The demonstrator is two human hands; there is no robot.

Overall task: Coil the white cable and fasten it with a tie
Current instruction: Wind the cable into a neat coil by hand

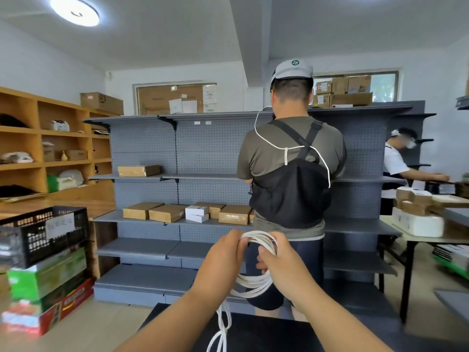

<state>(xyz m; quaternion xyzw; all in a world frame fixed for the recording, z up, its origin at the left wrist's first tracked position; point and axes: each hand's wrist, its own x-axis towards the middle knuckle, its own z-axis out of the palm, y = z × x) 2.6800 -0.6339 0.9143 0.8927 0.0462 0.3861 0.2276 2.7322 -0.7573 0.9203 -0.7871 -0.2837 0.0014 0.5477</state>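
Observation:
The white cable (253,284) hangs as a coil of several loops between my two hands, held up in front of me. My left hand (223,255) grips the top left of the coil, fingers curled over the strands. My right hand (276,260) holds the right side, with the loops passing round its fingers. Loose strands of the cable drop from the bottom of the coil down to the dark surface (253,334) below me. No tie is visible.
A person in a grey cap (289,153) stands with their back to me just beyond my hands, at grey metal shelves (152,217) carrying cardboard boxes. A black crate (43,232) sits on stacked boxes at left. Another person works at a table (431,237) at right.

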